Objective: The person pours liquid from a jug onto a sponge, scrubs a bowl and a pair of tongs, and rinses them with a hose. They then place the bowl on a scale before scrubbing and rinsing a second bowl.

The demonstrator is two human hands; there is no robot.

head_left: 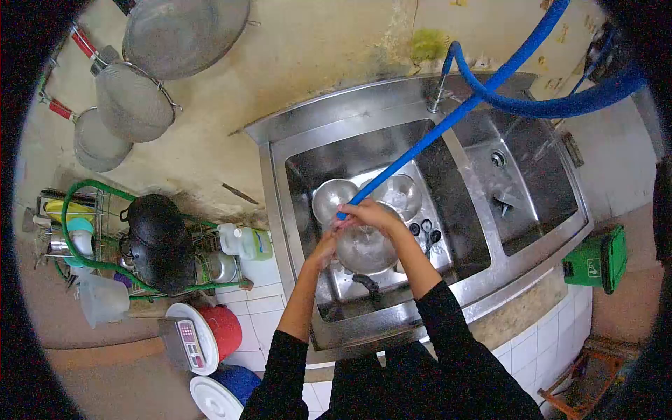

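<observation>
Head cam looks straight down into a double steel sink (280, 164). Right hand (367, 212) has its fingers wrapped round the end of the blue hose (448, 122), aimed into a steel bowl (365, 250) sitting in the left basin. Left hand (323, 250) grips the bowl's rim, fingers curled on it. Two more bowls (399, 196) lie just behind. My take: tilt the bowl a bit so water runs out, and keep the hose end low to cut the splashing.

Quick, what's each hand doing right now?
Left hand: holds the rim of the metal bowl over the sink.
Right hand: closed around the end of the blue hose, above that bowl.
</observation>
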